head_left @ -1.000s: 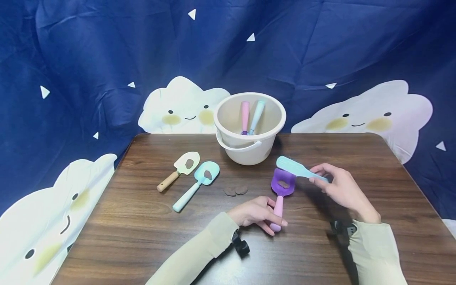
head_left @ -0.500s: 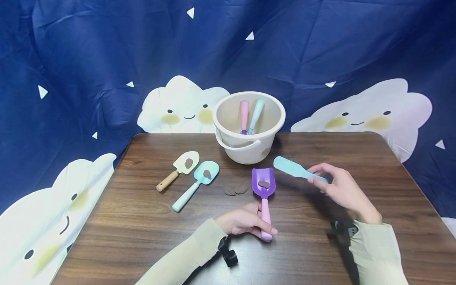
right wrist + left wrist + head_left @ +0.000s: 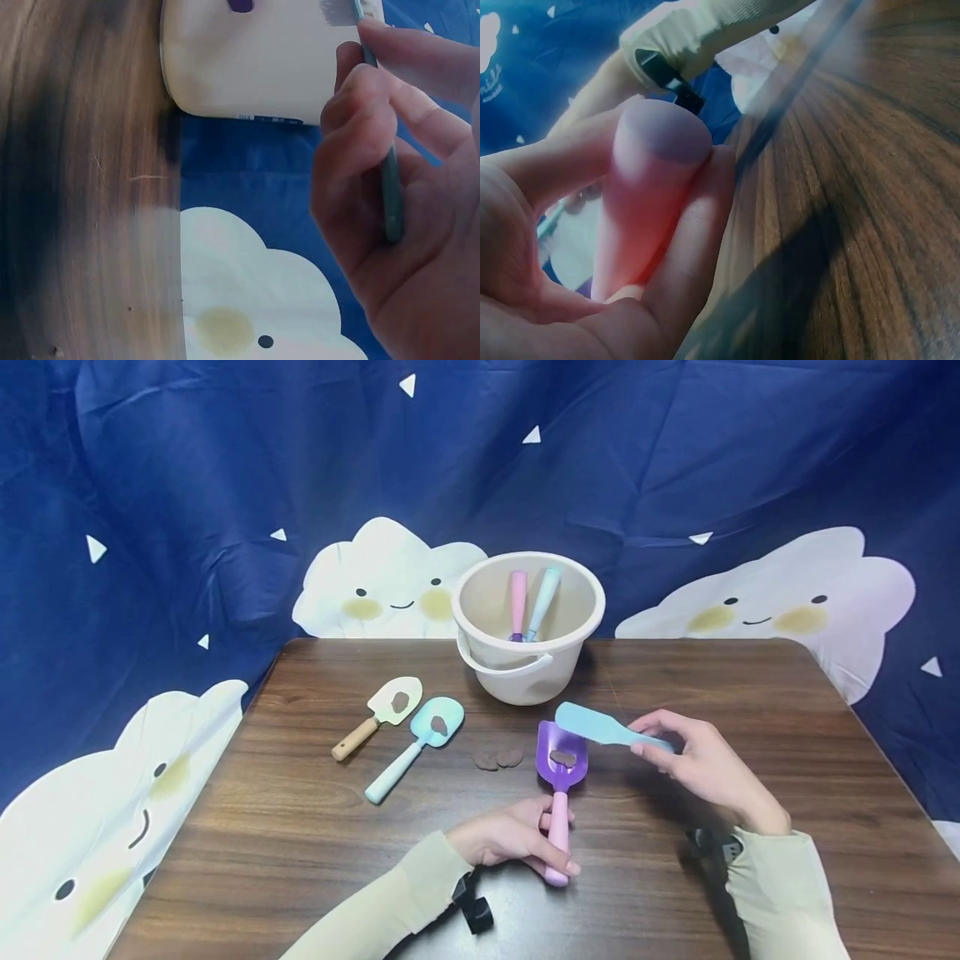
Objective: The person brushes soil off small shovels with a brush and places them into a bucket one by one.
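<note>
My left hand (image 3: 517, 837) grips the pink handle (image 3: 645, 195) of a toy shovel, whose purple scoop (image 3: 550, 743) points away from the body. A flat brown piece (image 3: 562, 759) lies in the scoop. In the left wrist view, the fingers and thumb wrap the handle near its rounded end. Pinched in my right hand (image 3: 701, 764) is a light blue brush (image 3: 592, 724) with a flat head. Its head overlaps the scoop's far right corner in the head view. Short greyish bristles show at the top of the right wrist view.
A cream bucket (image 3: 517, 685) stands behind the scoop, holding a pink-handled and a light-blue-handled tool. To the left lie a pale yellow trowel (image 3: 386, 700) and a turquoise shovel (image 3: 431, 717), each bearing a brown piece. Two brown pieces (image 3: 497, 761) lie on the wooden table (image 3: 285, 860).
The left hand has shifted the purple shovel leftward and toward the body. The right hand has moved the brush left and slightly down; its head again overlaps the scoop after appearing apart.
</note>
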### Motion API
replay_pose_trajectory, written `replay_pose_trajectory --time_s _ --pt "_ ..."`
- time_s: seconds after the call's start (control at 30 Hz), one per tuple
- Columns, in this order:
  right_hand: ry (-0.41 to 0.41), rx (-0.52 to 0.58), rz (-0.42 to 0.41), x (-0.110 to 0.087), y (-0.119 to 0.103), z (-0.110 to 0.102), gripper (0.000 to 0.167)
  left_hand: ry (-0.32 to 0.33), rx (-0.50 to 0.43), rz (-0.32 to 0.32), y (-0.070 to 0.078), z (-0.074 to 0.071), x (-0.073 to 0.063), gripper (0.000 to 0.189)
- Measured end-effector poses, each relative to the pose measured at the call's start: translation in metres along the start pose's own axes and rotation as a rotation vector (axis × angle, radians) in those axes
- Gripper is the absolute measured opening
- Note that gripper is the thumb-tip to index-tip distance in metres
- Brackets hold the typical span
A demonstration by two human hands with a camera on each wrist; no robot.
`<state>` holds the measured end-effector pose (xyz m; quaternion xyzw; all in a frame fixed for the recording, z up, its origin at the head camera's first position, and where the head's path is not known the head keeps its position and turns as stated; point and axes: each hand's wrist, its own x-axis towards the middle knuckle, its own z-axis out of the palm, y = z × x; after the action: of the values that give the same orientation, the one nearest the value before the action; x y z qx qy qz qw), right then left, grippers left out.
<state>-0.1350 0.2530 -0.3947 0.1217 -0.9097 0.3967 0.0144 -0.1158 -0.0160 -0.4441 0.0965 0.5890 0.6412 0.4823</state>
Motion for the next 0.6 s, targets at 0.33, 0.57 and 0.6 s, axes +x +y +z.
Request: replay_pose_trajectory --time_s 0.33,0.57,0.6 --pt "-0.202 0.034 0.01 0.001 -0.005 0.02 0.015 0.073 0.027 0.03 -0.002 0.002 -0.004 0.045" --pt "-0.26 0.066 -0.056 0.002 -0.002 0.028 0.013 0.072 0.049 0.036 0.001 0.003 -0.006 0.045" --pt "-0.258 0.06 -0.058 0.003 -0.002 0.028 0.012 0.071 0.053 0.038 0.002 0.003 -0.006 0.045"
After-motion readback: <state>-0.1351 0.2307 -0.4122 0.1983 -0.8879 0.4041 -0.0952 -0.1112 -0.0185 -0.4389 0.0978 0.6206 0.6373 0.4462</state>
